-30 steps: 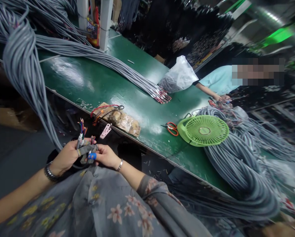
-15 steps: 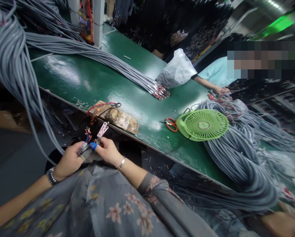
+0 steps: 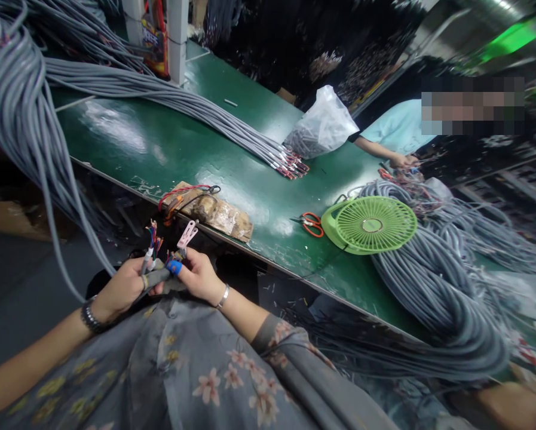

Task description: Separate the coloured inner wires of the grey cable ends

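In front of my lap, my left hand (image 3: 125, 288) is closed around the end of a grey cable (image 3: 147, 263). Coloured wires (image 3: 153, 237) fan upward out of the cut end. Grey material (image 3: 158, 277) lies at the left thumb, with a yellowish band near it. Close by on the right, my right hand (image 3: 201, 276) is pinched, its thumb wrapped in blue tape (image 3: 174, 266). What its fingertips grip is hidden, though small coloured wire ends show beside the thumb. A pink clip (image 3: 187, 235) stands just above the right fingers; whether they touch it I cannot tell.
The green table (image 3: 268, 212) carries a taped cardboard block (image 3: 225, 218), orange-handled scissors (image 3: 311, 224), a green fan (image 3: 371, 225), a plastic bag (image 3: 324, 125) and grey cable bundles (image 3: 214, 116). More cables (image 3: 23, 89) hang at left. A co-worker's hand (image 3: 402, 161) works across the table.
The coloured wires in my left hand have tilted left and show more fully. More grey material shows between my hands, and the right hand has shifted slightly.
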### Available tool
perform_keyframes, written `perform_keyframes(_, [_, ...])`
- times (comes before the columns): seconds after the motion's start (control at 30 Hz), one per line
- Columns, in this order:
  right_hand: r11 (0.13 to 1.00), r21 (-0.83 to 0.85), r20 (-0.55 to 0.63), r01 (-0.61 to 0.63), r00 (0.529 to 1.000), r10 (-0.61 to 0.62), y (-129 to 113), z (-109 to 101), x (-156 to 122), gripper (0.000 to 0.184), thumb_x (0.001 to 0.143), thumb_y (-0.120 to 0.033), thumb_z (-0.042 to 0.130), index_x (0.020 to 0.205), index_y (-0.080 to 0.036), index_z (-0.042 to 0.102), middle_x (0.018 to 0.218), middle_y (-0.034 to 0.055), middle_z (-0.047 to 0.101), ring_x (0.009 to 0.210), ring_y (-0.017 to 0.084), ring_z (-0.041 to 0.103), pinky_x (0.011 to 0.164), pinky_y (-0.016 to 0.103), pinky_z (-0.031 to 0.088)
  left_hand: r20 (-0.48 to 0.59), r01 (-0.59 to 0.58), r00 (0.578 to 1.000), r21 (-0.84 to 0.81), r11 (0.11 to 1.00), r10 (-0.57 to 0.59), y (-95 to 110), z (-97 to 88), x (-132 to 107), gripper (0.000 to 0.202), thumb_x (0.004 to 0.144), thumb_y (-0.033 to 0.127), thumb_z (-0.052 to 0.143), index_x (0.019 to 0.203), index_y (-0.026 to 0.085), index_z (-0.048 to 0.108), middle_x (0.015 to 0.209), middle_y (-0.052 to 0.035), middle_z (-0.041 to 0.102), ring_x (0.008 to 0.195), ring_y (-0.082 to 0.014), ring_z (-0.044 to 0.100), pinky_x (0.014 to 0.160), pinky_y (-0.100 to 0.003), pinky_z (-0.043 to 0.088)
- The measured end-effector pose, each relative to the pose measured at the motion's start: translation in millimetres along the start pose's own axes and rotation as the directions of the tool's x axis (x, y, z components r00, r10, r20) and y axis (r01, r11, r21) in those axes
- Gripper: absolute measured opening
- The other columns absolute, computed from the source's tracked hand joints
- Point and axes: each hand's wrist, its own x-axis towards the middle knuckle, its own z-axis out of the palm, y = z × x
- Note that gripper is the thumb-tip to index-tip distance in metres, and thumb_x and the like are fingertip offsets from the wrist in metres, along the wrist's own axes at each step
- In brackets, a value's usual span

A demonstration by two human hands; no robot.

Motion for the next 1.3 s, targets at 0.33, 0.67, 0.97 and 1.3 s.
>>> perform_keyframes(0.33, [0.994,0.048,0.093,-0.094,0.992,0.090,12,10,-7,0.047,0.076,-0.063,0.081,0.076,-0.020,0.062,0.067,-0.0018,0.057,0.069,0.014,0.055,0.063,0.025,0.047,-0.356,-0.063,0.933,-0.278,0.959,-0.042,-6,13.8,2,0.035,0.052,0.048,0.087,0.053,0.022,0.064,0.050,0.0010,0.064,0.053,-0.0169,0.057,0.057,-0.030,0.050])
perform_keyframes(0.67, [0.955,0.244,0.063,-0.170,0.985,0.159,8,-6,7,0.057,0.068,-0.069,0.084,0.088,-0.021,0.061,0.074,-0.0026,0.062,0.062,0.011,0.055,0.059,0.024,0.050,-0.233,-0.039,0.972,-0.085,0.996,0.018,-6,9.0,-6,0.037,0.065,0.053,0.080,0.054,0.022,0.065,0.051,-0.0014,0.065,0.050,-0.0152,0.054,0.052,-0.028,0.045])
perform_keyframes(0.97, [0.928,0.334,-0.010,-0.166,0.984,0.179,7,12,9,0.053,0.057,-0.057,0.093,0.076,-0.019,0.061,0.070,-0.0044,0.059,0.067,0.012,0.054,0.068,0.026,0.050,-0.189,-0.024,0.982,-0.033,0.999,0.018,-4,9.6,-9,0.039,0.065,0.057,0.081,0.056,0.022,0.066,0.053,-0.0020,0.067,0.051,-0.0166,0.056,0.054,-0.030,0.050])
perform_keyframes(1.3, [0.893,0.394,-0.135,-0.217,0.947,0.290,5,20,6,0.055,0.051,-0.059,0.092,0.068,-0.021,0.056,0.057,-0.0078,0.054,0.050,0.008,0.042,0.047,0.022,0.035,-0.295,-0.045,0.955,-0.189,0.981,-0.013,-7,14.4,-6,0.037,0.060,0.051,0.086,0.055,0.019,0.066,0.052,-0.0013,0.066,0.050,-0.0140,0.054,0.050,-0.026,0.045])
